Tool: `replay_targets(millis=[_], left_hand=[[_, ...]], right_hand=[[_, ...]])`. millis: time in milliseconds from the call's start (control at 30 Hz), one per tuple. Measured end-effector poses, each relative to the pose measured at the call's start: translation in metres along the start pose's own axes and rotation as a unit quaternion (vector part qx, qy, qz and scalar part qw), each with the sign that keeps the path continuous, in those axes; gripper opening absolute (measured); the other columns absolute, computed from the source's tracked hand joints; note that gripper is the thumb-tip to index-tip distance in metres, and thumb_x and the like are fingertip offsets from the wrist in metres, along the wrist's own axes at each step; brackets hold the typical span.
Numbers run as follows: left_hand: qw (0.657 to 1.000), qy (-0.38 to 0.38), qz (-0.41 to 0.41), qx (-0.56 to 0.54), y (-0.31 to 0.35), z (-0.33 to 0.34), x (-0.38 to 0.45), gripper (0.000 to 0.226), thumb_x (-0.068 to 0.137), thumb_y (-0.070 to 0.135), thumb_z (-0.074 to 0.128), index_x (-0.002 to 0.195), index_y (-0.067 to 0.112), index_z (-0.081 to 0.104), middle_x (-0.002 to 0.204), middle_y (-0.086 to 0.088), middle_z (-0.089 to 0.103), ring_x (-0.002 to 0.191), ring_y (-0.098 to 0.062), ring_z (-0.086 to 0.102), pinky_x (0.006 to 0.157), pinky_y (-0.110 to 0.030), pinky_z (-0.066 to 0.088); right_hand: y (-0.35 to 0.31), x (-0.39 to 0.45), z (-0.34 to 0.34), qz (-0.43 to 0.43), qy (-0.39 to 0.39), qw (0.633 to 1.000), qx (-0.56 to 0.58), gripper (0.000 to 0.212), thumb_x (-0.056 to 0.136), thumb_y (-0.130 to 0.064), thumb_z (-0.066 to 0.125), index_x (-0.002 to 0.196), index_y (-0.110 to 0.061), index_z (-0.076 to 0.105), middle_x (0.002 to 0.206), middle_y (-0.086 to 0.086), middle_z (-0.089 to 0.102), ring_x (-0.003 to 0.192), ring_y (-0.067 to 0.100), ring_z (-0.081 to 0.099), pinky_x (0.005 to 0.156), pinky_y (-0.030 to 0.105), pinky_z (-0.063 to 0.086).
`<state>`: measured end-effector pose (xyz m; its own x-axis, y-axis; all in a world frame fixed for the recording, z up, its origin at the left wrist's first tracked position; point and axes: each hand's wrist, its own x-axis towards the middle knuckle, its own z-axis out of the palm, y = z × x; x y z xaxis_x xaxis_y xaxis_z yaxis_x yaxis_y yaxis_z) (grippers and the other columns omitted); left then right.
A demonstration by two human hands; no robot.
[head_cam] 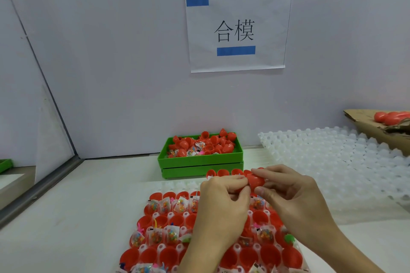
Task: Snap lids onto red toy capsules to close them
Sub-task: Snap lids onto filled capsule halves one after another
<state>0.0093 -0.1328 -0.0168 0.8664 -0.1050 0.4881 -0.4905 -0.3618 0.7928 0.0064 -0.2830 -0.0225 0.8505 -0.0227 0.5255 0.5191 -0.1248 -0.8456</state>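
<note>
- The left hand and the right hand meet above the middle of the tabletop, both clasped on one red toy capsule.
- The right hand pinches the capsule's rounded red lid between thumb and forefinger; the thumb lies under it and the forefinger over it.
- The left hand curls its fingers round the capsule's other half, which is mostly hidden behind those fingers; only a sliver of red shows between the two hands.
- Whether the lid is fully seated on the lower half cannot be told from this view.
- Below the hands lies a clear plastic tray whose pockets hold rows of open red capsule halves, many with small bagged toys in them.
- A further row of red halves stands at the tray's far edge, just behind the hands.
- Behind that, against the wall, sits a green bin heaped with loose red capsule pieces and a few packets.
- To the right, a stack of empty translucent trays lies on the tabletop, overlapping the near tray's side.
- At the far right a cardboard box holds more red capsules.
- A paper sign with two blue tape strips hangs on the wall above the green bin.
</note>
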Motion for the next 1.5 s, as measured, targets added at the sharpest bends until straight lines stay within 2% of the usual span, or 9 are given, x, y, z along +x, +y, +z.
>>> replay_targets(millis=[67,133,233,333,433,567,800,1167,1500], left_hand=[[1.0,0.003,-0.007,-0.023,0.004,-0.001,-0.001,0.024,0.095,0.015,0.062,0.078,0.003,0.073,0.067,-0.018,0.067,0.054,-0.025,0.055,0.051,-0.026,0.046],[0.999,0.024,-0.018,-0.023,0.007,-0.001,-0.002,0.023,0.092,0.016,0.066,0.073,0.019,0.078,0.062,-0.009,0.069,0.055,-0.027,0.059,0.053,-0.037,0.049],[0.995,0.077,-0.052,-0.047,0.011,0.0,-0.002,0.022,0.086,0.017,0.075,0.086,0.039,0.078,0.07,0.01,0.074,0.069,-0.009,0.07,0.059,-0.023,0.057],[0.992,0.092,-0.069,-0.053,0.012,0.0,-0.003,0.029,0.083,0.017,0.077,0.105,0.037,0.073,0.079,0.018,0.072,0.08,0.009,0.067,0.066,-0.006,0.051],[0.996,0.05,-0.057,-0.057,0.014,-0.003,-0.003,0.024,0.085,0.013,0.076,0.097,0.034,0.076,0.079,0.018,0.075,0.078,0.001,0.071,0.068,-0.013,0.054],[0.996,0.012,-0.064,-0.062,0.014,-0.005,-0.002,0.036,0.082,0.009,0.078,0.112,0.028,0.074,0.088,0.016,0.076,0.083,0.0,0.071,0.074,-0.015,0.056],[0.996,0.015,-0.06,-0.068,0.014,-0.008,-0.001,0.029,0.08,0.008,0.079,0.099,0.029,0.072,0.086,0.013,0.074,0.085,-0.003,0.069,0.074,-0.015,0.054],[0.995,-0.003,-0.062,-0.081,0.016,-0.009,0.0,0.027,0.082,0.011,0.077,0.099,0.032,0.073,0.088,0.014,0.074,0.088,-0.005,0.068,0.077,-0.015,0.053],[0.996,-0.014,-0.04,-0.08,0.018,-0.009,-0.002,0.031,0.081,0.009,0.08,0.099,0.032,0.071,0.087,0.014,0.071,0.083,-0.003,0.067,0.072,-0.015,0.054]], right_hand=[[-0.001,-0.001,-0.001,-0.004,-0.005,1.0,0.0,0.041,0.074,0.014,0.074,0.096,-0.022,0.078,0.09,-0.006,0.07,0.07,0.01,0.07,0.065,0.014,0.054],[-0.001,-0.001,0.0,-0.005,-0.008,1.0,-0.003,0.041,0.074,0.013,0.074,0.096,-0.022,0.079,0.091,-0.005,0.07,0.072,0.013,0.071,0.069,0.018,0.057],[-0.002,-0.001,0.001,-0.002,-0.011,1.0,0.001,0.041,0.075,0.013,0.074,0.096,-0.022,0.079,0.092,-0.003,0.07,0.075,0.017,0.072,0.073,0.022,0.059],[-0.003,-0.001,0.0,-0.001,-0.008,1.0,0.003,0.04,0.075,0.013,0.074,0.095,-0.022,0.079,0.091,-0.002,0.072,0.076,0.017,0.073,0.071,0.02,0.058],[-0.003,0.0,-0.002,0.0,0.008,1.0,0.008,0.039,0.075,0.012,0.074,0.094,-0.021,0.078,0.087,-0.002,0.073,0.075,0.016,0.074,0.067,0.016,0.056],[-0.004,0.001,-0.005,0.01,0.012,1.0,0.013,0.037,0.077,0.01,0.074,0.096,-0.022,0.077,0.085,0.0,0.075,0.078,0.017,0.074,0.07,0.018,0.057],[-0.007,0.0,-0.009,0.031,-0.023,0.999,0.018,0.035,0.078,0.003,0.075,0.101,-0.024,0.075,0.088,0.0,0.077,0.082,0.018,0.075,0.072,0.022,0.059],[-0.012,0.003,-0.013,0.027,-0.034,0.999,-0.011,0.046,0.077,0.007,0.075,0.092,-0.037,0.075,0.091,-0.001,0.076,0.084,0.02,0.074,0.076,0.032,0.062],[-0.012,0.002,-0.012,0.022,-0.024,0.999,0.025,0.046,0.077,0.012,0.071,0.091,-0.031,0.077,0.089,0.002,0.077,0.083,0.022,0.075,0.073,0.03,0.061]])
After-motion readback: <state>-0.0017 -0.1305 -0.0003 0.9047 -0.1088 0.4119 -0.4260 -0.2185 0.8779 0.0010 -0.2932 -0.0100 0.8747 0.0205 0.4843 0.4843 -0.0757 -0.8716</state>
